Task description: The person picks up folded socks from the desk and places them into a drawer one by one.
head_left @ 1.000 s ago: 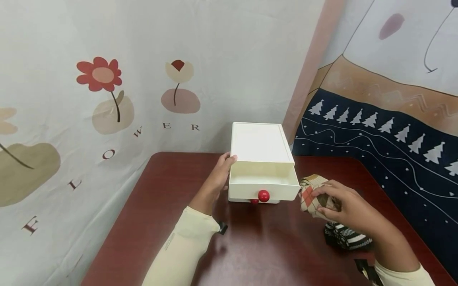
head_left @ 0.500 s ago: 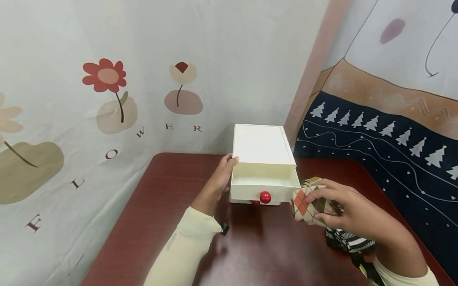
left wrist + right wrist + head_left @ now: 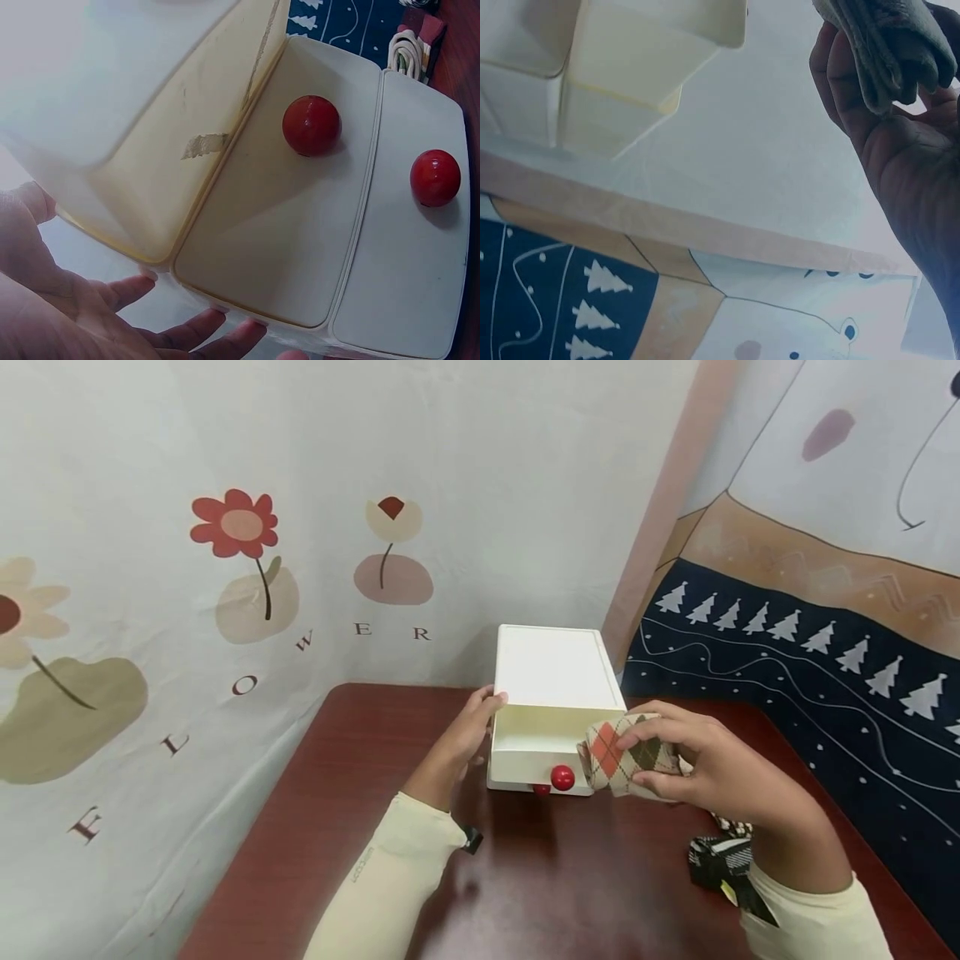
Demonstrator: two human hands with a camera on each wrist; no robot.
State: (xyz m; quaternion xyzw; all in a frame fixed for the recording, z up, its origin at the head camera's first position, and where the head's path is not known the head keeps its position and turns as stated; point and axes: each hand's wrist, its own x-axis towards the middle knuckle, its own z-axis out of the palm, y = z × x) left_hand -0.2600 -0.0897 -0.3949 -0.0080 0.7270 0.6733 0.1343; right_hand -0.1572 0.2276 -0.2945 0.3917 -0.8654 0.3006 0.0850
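A white two-drawer box (image 3: 558, 664) stands on the table with its upper drawer (image 3: 521, 766) pulled out. Each drawer front carries a red knob; the upper knob (image 3: 311, 125) and lower knob (image 3: 435, 178) show in the left wrist view. Against the box's left side rests my left hand (image 3: 461, 735), thumb at the top edge and fingers spread along the wall. My right hand (image 3: 697, 760) pinches a folded argyle sock (image 3: 615, 756) between thumb and fingers. The sock is at the right front corner of the open drawer, covering that corner in the head view.
Black-and-white patterned socks (image 3: 708, 862) lie on the reddish-brown table (image 3: 600, 893), partly behind my right wrist. Another patterned bundle (image 3: 731, 825) is just beyond them. A printed cloth wall (image 3: 465, 510) rises behind the table, and a dark tree-patterned cloth (image 3: 795, 685) hangs on the right.
My right hand has lifted the argyle sock and brought it leftward from beside the box to the open drawer's front corner. My left hand stays on the box's side.
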